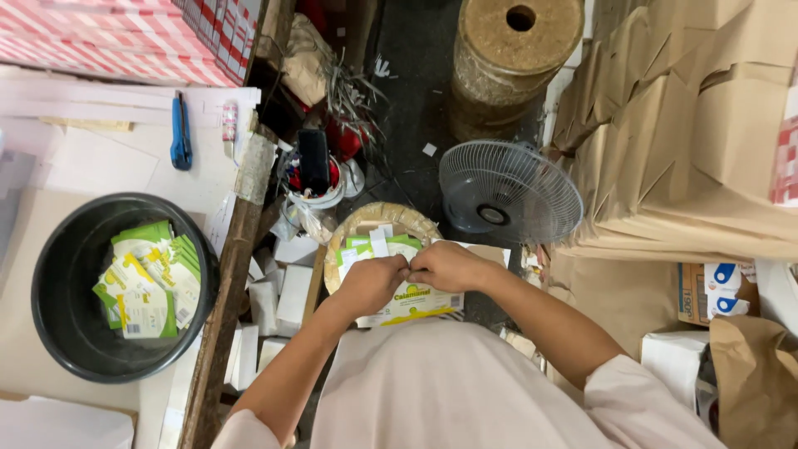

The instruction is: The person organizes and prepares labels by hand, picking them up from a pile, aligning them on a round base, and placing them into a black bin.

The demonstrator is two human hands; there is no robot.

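My left hand [371,281] and my right hand [446,266] are pressed together over my lap, fingers curled onto the top edge of a small white, green and yellow carton [416,303]. Both hands grip the carton. Behind them stands a round woven basket [376,216] with more green and white cartons and paper slips inside.
A black tub [62,320] on the left table holds several flat green and yellow cartons. A blue box cutter [180,131] lies on the table. A table fan [509,191], a big twine spool [509,58], brown paper stacks [690,141] and small white boxes [283,299] surround me.
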